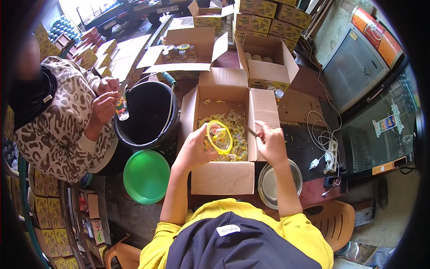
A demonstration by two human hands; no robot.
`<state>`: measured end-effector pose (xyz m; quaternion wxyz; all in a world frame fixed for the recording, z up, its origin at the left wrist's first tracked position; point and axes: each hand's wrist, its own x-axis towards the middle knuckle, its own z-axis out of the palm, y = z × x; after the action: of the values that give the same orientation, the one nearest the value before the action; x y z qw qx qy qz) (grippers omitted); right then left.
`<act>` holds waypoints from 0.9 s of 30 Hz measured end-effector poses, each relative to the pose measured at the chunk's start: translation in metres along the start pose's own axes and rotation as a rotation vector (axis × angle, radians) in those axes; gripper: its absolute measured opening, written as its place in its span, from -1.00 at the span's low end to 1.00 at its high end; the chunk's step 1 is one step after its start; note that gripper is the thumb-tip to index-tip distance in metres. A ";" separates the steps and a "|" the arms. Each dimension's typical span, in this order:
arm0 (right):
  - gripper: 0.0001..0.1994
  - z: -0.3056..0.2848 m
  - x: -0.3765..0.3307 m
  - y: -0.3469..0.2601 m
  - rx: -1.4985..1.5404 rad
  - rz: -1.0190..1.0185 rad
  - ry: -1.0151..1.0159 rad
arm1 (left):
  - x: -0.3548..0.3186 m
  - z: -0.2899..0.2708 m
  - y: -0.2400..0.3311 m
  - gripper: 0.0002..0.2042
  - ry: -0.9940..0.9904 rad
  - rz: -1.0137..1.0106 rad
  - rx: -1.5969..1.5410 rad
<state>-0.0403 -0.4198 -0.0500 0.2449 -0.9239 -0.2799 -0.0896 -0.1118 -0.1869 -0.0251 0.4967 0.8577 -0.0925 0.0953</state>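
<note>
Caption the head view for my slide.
Left hand holds a yellow-rimmed jar over an open box; right hand holds a thin tool.

Upper-left daylight glare, bent edges, black corners

Packing workshop: stacked cartons (254, 22), jars (182, 54) in open box (190, 39), glass-fronted cooler (369, 139).

Yellow-rimmed container (219, 137) — green basin (147, 176)
</note>
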 end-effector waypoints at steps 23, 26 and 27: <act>-0.44 -0.015 -0.006 -0.035 0.125 0.005 0.072 | -0.012 0.013 -0.008 -0.54 -0.033 -0.159 0.237; -0.48 -0.013 -0.009 -0.026 0.134 0.049 0.189 | -0.013 0.013 -0.012 -0.51 -0.025 -0.163 0.080; -0.50 -0.012 -0.010 -0.025 0.140 0.062 0.212 | -0.013 0.012 -0.011 -0.47 -0.019 -0.155 -0.024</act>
<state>-0.0632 -0.4121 -0.0327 0.3396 -0.8982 -0.2291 -0.1593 -0.1209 -0.1913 -0.0437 0.5122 0.8570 -0.0316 0.0475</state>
